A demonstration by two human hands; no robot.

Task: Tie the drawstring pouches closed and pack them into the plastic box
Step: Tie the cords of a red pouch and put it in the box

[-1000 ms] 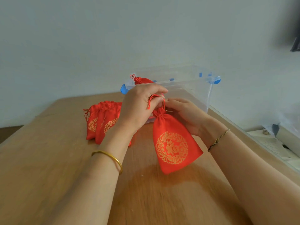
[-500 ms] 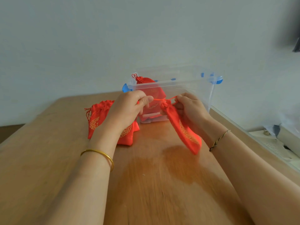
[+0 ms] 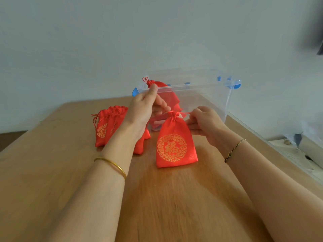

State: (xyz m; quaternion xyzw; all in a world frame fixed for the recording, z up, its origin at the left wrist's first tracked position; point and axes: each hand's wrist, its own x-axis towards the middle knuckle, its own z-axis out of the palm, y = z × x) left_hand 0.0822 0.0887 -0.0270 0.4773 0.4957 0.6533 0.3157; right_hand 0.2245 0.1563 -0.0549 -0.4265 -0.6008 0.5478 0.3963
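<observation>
Most of the work appears outstanding: on the bench (image 3: 52, 172), the plastic box (image 3: 209, 95) at the far edge holds a single tied pouch (image 3: 167, 95) at its left end, while a pile of pouches (image 3: 108, 126) lies just left of the box, unpacked. A further held pouch (image 3: 172, 147) stands upright before the box with its neck gathered. The right hand (image 3: 206, 123) pinches its drawstring (image 3: 185, 113), and the left hand (image 3: 143, 109) curls its fingers at the neck, grip not determinable; judged stage is knotting.
</observation>
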